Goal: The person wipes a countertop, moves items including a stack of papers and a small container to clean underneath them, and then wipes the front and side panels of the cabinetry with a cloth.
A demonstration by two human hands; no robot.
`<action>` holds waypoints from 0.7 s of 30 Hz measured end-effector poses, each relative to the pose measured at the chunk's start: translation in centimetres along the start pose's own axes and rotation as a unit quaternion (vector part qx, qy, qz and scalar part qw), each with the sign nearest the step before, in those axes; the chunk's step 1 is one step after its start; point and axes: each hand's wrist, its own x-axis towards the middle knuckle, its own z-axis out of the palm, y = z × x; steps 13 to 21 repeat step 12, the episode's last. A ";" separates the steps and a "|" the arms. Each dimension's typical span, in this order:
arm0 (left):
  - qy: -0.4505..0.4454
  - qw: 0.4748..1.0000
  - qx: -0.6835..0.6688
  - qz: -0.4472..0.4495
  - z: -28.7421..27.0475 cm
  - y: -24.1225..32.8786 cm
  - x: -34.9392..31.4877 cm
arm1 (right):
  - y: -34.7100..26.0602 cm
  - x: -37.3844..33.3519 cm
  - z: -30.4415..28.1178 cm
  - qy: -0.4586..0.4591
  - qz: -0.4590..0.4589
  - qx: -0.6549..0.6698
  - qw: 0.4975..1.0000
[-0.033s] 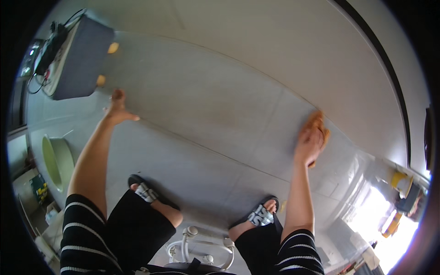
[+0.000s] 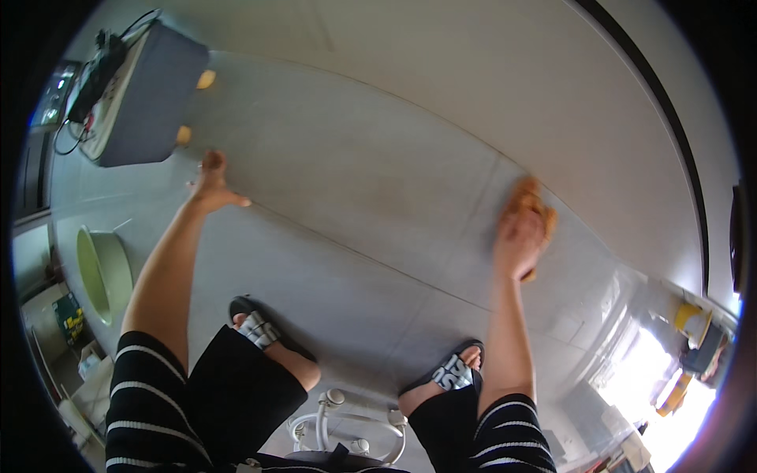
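An orange-brown cloth (image 2: 526, 191) is bunched under my right hand (image 2: 520, 240), whose fingers press it against the grey tiled floor (image 2: 339, 169). That hand is close to the line where the floor meets a pale upright panel (image 2: 544, 102). Over on the left, my left hand (image 2: 211, 189) has its thumb stretched out to the side and holds nothing. It rests on or just above the floor, beside a grey box-like stool or cabinet (image 2: 154, 94) with short wooden feet; contact with the floor is hard to judge. Some of its fingers are hidden behind the hand.
A black power strip with cables (image 2: 98, 79) lies on the grey box. The light green basin (image 2: 104, 272) stands at the left. My sandalled feet (image 2: 260, 329) are planted apart, with a white tubular stool frame (image 2: 347, 422) between them. Yellow and dark items (image 2: 694, 339) sit at the right.
My right hand and the cloth have slid left, away from the panel's edge. The whole view has shifted slightly; my left hand keeps its place beside the grey box.
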 end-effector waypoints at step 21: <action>-0.017 0.999 0.039 -0.025 -1.6 0.4 -3.1 | -20.6 -17.7 -2.6 -0.228 -0.685 0.378 0.580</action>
